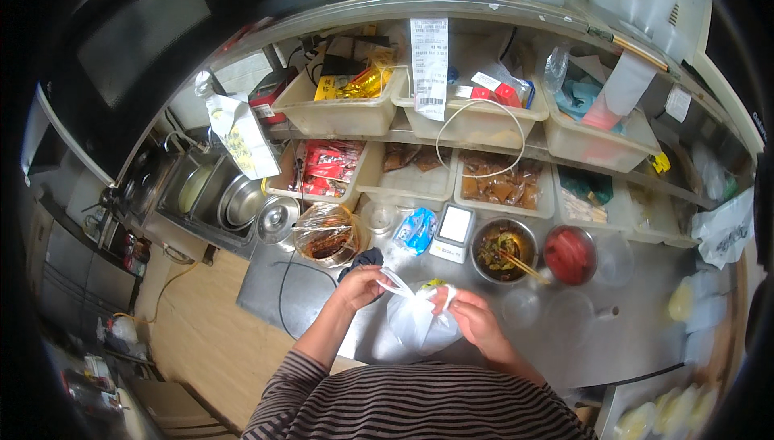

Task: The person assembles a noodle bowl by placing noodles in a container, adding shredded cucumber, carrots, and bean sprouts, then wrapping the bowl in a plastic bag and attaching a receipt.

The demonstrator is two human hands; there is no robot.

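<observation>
I'm over the steel table (564, 343), low in the middle of the frame, with a white plastic bag (419, 321) sitting between my two hands. My left hand (360, 287) has its grip closed on one bag handle (393, 281), pulling the thin loop up and toward the left. My right hand (472, 316) is pinched shut on the other handle at the bag's top, fingers curled tight around the plastic. Something yellow-green peeks out at the mouth of the bag; I can't tell what it is.

Just above my left hand sits a clear tub of dark red sauce (326, 234), with a steel lid (276, 220) beside it to the left. Toward the centre there's a small scale (453, 231), then a metal bowl of dark greens (503, 250) with chopsticks (524, 266) resting in it, and a bowl of red paste (569, 254) to its right. Shelf bins (339, 113) of packets run across the upper half.
</observation>
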